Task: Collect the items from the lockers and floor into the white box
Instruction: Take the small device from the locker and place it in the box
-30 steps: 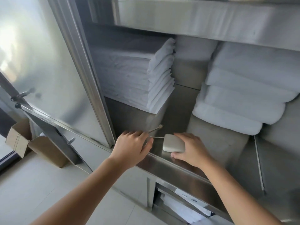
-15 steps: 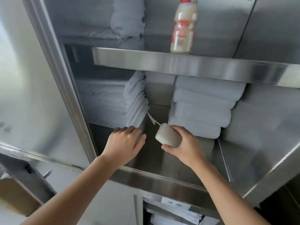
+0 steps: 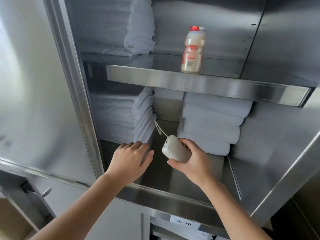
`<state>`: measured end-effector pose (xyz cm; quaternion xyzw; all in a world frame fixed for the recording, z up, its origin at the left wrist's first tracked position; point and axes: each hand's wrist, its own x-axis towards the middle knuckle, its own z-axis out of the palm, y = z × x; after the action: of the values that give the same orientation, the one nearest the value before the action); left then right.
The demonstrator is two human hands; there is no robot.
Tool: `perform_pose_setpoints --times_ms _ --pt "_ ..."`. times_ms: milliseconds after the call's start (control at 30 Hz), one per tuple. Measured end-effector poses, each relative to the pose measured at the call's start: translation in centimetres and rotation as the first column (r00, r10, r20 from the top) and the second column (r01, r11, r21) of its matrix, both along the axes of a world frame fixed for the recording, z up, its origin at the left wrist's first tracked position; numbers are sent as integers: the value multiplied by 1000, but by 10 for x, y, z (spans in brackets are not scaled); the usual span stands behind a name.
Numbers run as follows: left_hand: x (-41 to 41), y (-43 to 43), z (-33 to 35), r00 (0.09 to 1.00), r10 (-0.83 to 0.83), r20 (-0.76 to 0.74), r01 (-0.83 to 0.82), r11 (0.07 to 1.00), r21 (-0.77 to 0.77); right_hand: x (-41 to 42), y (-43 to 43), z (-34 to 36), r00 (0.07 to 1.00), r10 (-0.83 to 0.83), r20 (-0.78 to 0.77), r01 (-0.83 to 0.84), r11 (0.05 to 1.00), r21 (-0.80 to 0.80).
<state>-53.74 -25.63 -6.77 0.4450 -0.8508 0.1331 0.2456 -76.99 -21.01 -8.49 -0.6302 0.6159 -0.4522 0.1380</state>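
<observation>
Stainless-steel locker (image 3: 277, 144), door open: a person's right hand (image 3: 194, 160) wraps thumb and fingers around a small white power bank (image 3: 175, 151), held above the lower compartment's floor, its cord (image 3: 159, 129) trailing toward 11 o'clock. At the pack's 9 o'clock, the left hand (image 3: 131, 156) hovers with fingers loosely extended, holding nothing. White towels (image 3: 211, 123) are stacked at 1 o'clock; a drink bottle (image 3: 193, 51) stands upright on the shelf (image 3: 225, 87) at 12 o'clock.
</observation>
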Motion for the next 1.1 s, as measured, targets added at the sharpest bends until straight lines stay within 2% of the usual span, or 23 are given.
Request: perform_pose_setpoints --times_ms 167,300,433,567,700,800,933,1100 --pt "14 20 -24 997 67 45 -70 995 74 17 9 -20 994 87 65 -88 996 25" --pt "29 40 -24 982 180 50 -184 979 89 32 8 -22 973 219 73 -220 975 15" --pt "48 70 -13 933 358 26 -359 930 80 50 4 -13 905 421 65 -421 907 -2" --pt "55 121 -10 859 511 13 -510 854 107 65 17 -10 799 588 127 -594 805 6" --pt "75 195 -21 727 686 10 -681 720 133 95 42 -21 651 728 215 -750 660 37" --pt "99 262 -26 599 800 39 -794 587 160 132 72 -31 551 792 262 -826 563 38" --pt "134 350 -21 402 916 8 -910 399 110 197 123 -27 372 902 218 -927 374 30" --pt "168 462 -12 146 988 56 -986 141 87 285 205 -26 155 967 203 -988 151 35"
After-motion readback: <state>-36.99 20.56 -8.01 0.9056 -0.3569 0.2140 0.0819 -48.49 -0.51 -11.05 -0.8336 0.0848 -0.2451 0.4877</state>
